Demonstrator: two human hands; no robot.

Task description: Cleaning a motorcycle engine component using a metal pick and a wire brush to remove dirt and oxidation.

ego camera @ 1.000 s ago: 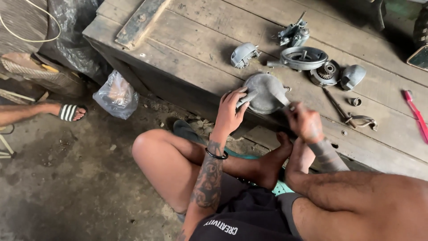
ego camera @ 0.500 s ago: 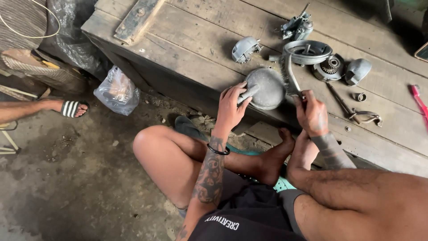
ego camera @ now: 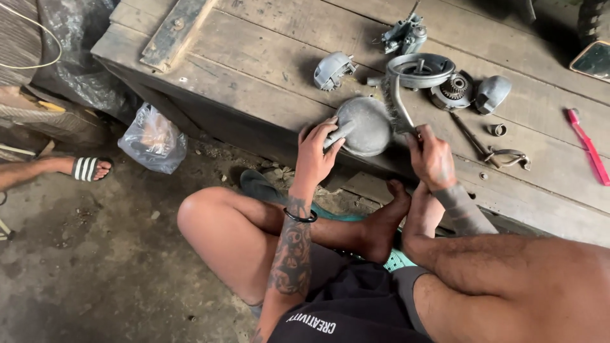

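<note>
the left hand [ego camera: 316, 152] grips a round grey metal cover [ego camera: 363, 126] at the near edge of the wooden bench [ego camera: 254, 57]. the right hand [ego camera: 432, 159] is closed on a wire brush [ego camera: 399, 105], bristles against the cover's right side. brushing looks under way; next stroke needs the cover held steady.

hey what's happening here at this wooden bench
A person sits on the ground at a low wooden bench. Their left hand grips a round grey metal cover at the bench edge, and their right hand holds a wire brush against its side. More metal parts lie behind on the bench: a ring housing, a gear and a red toothbrush. Another person's sandalled foot shows at the left.
</note>
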